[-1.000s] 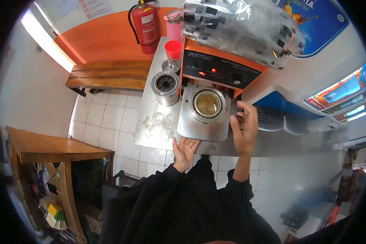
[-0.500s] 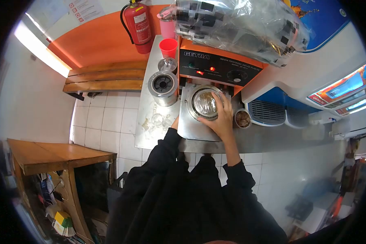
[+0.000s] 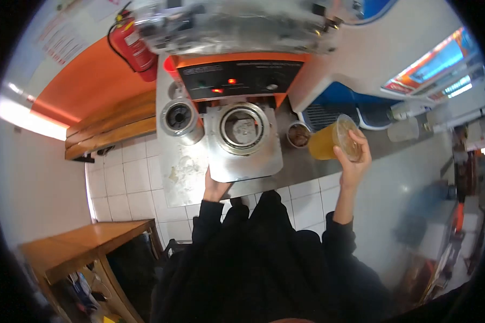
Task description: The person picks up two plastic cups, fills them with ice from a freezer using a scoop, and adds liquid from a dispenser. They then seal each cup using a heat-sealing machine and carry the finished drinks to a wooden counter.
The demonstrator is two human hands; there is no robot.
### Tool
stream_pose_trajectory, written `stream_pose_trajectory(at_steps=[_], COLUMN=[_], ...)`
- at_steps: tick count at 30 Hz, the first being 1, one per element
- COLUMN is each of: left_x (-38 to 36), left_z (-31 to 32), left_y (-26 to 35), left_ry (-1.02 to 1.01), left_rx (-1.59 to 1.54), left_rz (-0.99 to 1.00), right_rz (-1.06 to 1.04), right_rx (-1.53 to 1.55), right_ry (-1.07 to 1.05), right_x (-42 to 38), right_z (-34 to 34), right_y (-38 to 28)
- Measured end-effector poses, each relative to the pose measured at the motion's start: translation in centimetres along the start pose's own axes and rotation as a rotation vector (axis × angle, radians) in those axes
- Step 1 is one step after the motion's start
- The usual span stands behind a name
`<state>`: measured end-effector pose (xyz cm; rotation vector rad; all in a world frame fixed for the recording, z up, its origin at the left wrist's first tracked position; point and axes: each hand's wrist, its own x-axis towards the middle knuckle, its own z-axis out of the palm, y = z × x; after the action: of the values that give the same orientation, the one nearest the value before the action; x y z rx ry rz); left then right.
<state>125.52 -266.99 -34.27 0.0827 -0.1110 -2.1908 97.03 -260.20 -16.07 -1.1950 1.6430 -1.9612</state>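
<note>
In my right hand (image 3: 355,153) is a clear plastic cup of yellow drink (image 3: 323,142), held tilted to the right of the sealing machine. My fingers wrap around its end. The cup sealing machine (image 3: 240,78) has a black front panel with red lights. Its metal sliding tray (image 3: 245,168) sticks out towards me, and the round cup holder (image 3: 221,129) in it has no cup inside. My left hand (image 3: 216,189) is at the tray's front left edge, with most of its fingers hidden beneath the plate.
A metal cylinder (image 3: 184,125) stands left of the tray on the steel counter (image 3: 180,180). To the right are a cup with brown contents (image 3: 298,134) and a drink dispenser (image 3: 328,105). A plastic film roll (image 3: 231,27) lies atop the machine. A wooden bench (image 3: 113,126) is at left.
My right hand has lifted the cup out of the round holder and carried it right, away from the tray. My left hand stays by the tray's edge. The camera view has shifted.
</note>
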Motion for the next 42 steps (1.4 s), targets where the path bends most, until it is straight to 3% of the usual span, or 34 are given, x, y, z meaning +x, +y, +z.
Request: stream_pose_trajectory(at_steps=[1, 2, 4, 9, 13, 17, 20, 22, 29, 31, 32, 34, 35, 37, 38, 40, 42], left_x=[-0.8, -1.4, -2.5, -2.9, -2.9, -3.3, -3.4, -3.6, -4.3, -4.5, -4.6, -4.8, -4.9, -5.0, -5.0, -5.2, -5.1], left_z=[0.6, 1.5, 1.4, 2.3, 2.6, 2.4, 2.7, 2.1, 2.0, 2.5, 2.8, 3.1, 3.3, 4.2, 4.7, 5.0, 4.8], left_y=[-0.6, -1.1, -1.9, -2.6, -2.8, -3.4, -3.9, -4.1, -4.4, -4.5, -4.5, -4.5, -4.5, -4.6, -4.8, -4.9, -5.0], left_ry=[0.148, 0.297, 0.281, 0.146, 0.154, 0.199, 0.214, 0.21, 0.198, 0.225, 0.25, 0.251, 0.245, 0.264, 0.282, 0.32, 0.291], left_rx=[0.067, 0.137, 0.132, 0.025, 0.038, 0.029, -0.015, -0.007, 0.009, -0.006, -0.021, -0.005, 0.014, 0.04, 0.065, 0.063, 0.103], left_rz=[0.018, 0.04, -0.002, -0.08, -0.045, 0.006, 0.021, 0.036, 0.087, 0.115, 0.125, 0.137, 0.134, 0.16, 0.171, 0.194, 0.195], right_rz=[-0.101, -0.094, -0.123, -0.1, -0.148, -0.067, -0.207, -0.206, -0.15, -0.316, -0.321, -0.324, -0.33, -0.368, -0.379, -0.294, -0.329], right_rx=[-0.293, -0.309, -0.614, -0.683, -0.672, -0.644, -0.786, -1.18, -1.331, -0.968, -0.96, -0.847, -0.839, -1.014, -1.006, -1.148, -1.244], right_ry=[0.02, 0.038, 0.128, 0.294, 0.296, 0.239, 0.246, 0.093, 0.033, -0.032, -0.046, -0.461, -0.473, -0.751, -0.762, -0.999, -1.038], right_x=[0.1, 0.0, -0.4, -2.2, -3.0, -3.3, -3.3, -3.7, -2.6, -1.3, -0.4, 1.3, 1.8, 2.6, 2.9, 3.2, 3.9], right_z=[-1.7, -3.4, -6.4, -9.6, -9.5, -9.1, -8.8, -9.6, -7.9, -5.9, -4.2, -0.6, 0.3, 2.2, 2.7, 3.2, 4.1], right_y=[0.1, 1.0, 5.3, 16.8, 20.1, 19.6, 16.3, 15.7, 13.7, 12.9, 11.9, 9.9, 10.1, 10.6, 11.4, 13.2, 12.3])
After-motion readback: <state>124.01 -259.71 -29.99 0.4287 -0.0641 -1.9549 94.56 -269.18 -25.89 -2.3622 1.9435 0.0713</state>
